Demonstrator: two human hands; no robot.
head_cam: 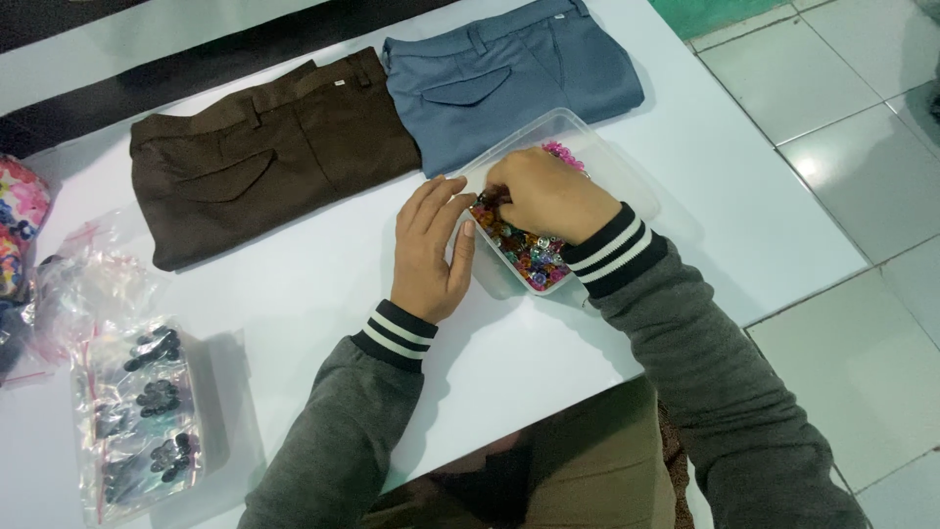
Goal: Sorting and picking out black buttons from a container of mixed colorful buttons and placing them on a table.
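Observation:
A clear plastic box (607, 167) full of small multicoloured buttons (529, 253) stands on the white table (313, 284). My right hand (543, 196) reaches into the box, its fingers curled down among the buttons; what they pinch is hidden. Flat on the table lies my left hand (429, 250), fingers apart and fingertips touching the box's near left wall. Both arms wear grey sleeves with striped cuffs.
Folded brown trousers (264, 157) and folded blue-grey trousers (509, 69) lie side by side at the back. Clear zip bags of dark buttons (142, 421) sit at the front left, beside a floral cloth item (18, 211). The table's right edge drops to a tiled floor (852, 147).

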